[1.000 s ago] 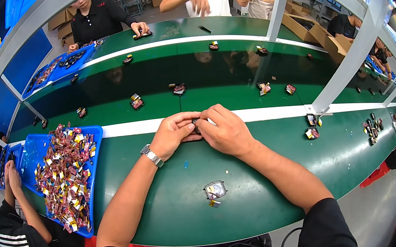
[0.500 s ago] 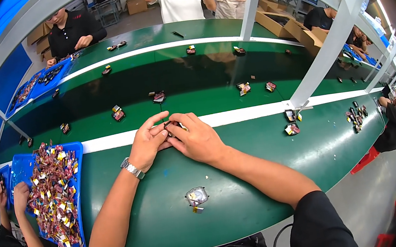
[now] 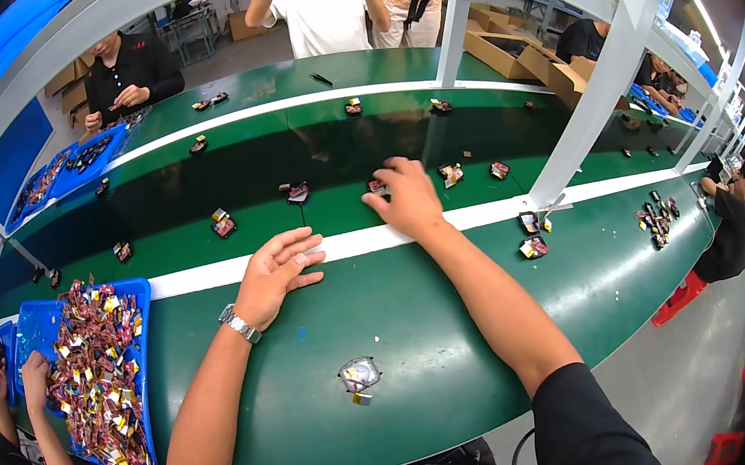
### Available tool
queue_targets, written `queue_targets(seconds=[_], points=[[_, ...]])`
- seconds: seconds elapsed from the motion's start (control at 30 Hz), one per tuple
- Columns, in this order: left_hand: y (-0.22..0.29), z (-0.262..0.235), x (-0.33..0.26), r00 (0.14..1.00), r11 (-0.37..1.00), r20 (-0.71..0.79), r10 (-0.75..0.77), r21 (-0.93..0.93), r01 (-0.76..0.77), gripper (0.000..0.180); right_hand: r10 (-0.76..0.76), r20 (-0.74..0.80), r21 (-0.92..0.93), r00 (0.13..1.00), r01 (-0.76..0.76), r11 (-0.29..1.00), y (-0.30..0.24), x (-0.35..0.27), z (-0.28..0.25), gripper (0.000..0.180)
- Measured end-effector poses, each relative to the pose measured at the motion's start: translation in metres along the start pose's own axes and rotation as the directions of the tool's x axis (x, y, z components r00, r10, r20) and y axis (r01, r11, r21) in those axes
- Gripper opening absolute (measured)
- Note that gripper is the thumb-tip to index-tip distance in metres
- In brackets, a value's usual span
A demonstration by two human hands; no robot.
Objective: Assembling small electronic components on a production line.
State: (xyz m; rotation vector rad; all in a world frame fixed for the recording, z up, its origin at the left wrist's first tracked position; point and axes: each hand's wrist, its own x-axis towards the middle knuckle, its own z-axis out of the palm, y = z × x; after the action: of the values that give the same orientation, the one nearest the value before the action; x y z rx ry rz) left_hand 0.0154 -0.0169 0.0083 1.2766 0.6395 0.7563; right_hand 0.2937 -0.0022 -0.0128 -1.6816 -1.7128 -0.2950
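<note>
My left hand [image 3: 277,278] is held over the near green worktop by the white strip, fingers stretched out and holding nothing. A metal-banded watch [image 3: 240,324] sits on its wrist. My right hand [image 3: 408,198] reaches past the strip onto the green belt. Between its thumb and fingertips is a small dark-framed part [image 3: 376,188] with reddish pieces, partly covered by the fingers. A squarish dark-framed part [image 3: 359,374] with a pale, clear-looking middle and a yellow tab lies on the worktop between my forearms.
A blue tray [image 3: 152,374] heaped with reddish, yellow-tabbed pieces stands left, beside a co-worker's hand [image 3: 36,376]. Similar parts [image 3: 222,223] dot the belt [image 3: 163,246]. A grey post [image 3: 592,77] rises at right, near more parts [image 3: 533,247]. Other people work around the line.
My hands were together around a small dark part. They have parted: my right hand has moved forward and right onto the belt, while the left stays near the strip with fingers extended.
</note>
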Motion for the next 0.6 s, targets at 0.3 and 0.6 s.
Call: queue_targets(seconds=[0.3, 0.6], points=[[0.003, 0.000, 0.000, 0.999, 1.000, 0.029, -0.017, 0.021, 0.016, 0.037, 0.469, -0.079, -0.260, 0.880, -0.472, 0.842, 0.072, -0.007, -0.041, 0.056], [-0.003, -0.006, -0.003, 0.999, 1.000, 0.038, -0.018, -0.012, 0.019, 0.033, 0.448, -0.148, 0.150, 0.882, -0.428, 0.891, 0.099, -0.007, -0.029, 0.048]])
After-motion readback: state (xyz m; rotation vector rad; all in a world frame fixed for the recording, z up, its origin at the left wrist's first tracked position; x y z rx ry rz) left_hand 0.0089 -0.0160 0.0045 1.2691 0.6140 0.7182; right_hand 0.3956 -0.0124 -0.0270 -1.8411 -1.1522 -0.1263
